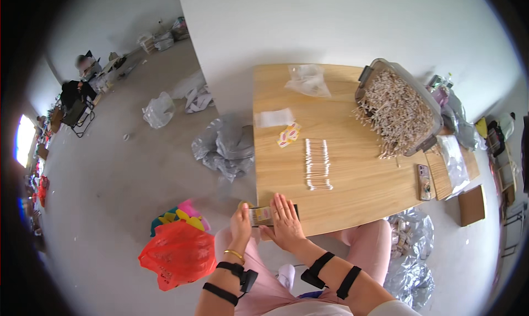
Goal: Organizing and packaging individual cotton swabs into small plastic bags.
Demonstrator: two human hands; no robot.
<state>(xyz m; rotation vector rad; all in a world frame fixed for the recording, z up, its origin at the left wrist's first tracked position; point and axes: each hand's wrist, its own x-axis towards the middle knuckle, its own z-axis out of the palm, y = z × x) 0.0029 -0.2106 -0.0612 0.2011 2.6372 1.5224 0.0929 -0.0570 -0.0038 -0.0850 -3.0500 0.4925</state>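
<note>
A small flat packet of cotton swabs (261,216) with a yellow and white label lies at the table's near left corner, between my hands. My left hand (240,223) is closed on the packet's left end. My right hand (285,225) lies flat with its fingers stretched out over the packet's right part, where a dark edge shows beside it. Past my hands, a row of loose cotton swabs (317,164) is laid out on the wooden table (369,186). Small yellow and white cards (289,134) sit left of that row, beside a stack of clear bags (274,117).
A tilted grey bin (432,103) heaped with cotton swabs (394,112) stands at the table's back right. A phone (424,182) rests near the right edge. A crumpled clear bag (308,80) is at the back. A red plastic bag (179,252) stands at my left.
</note>
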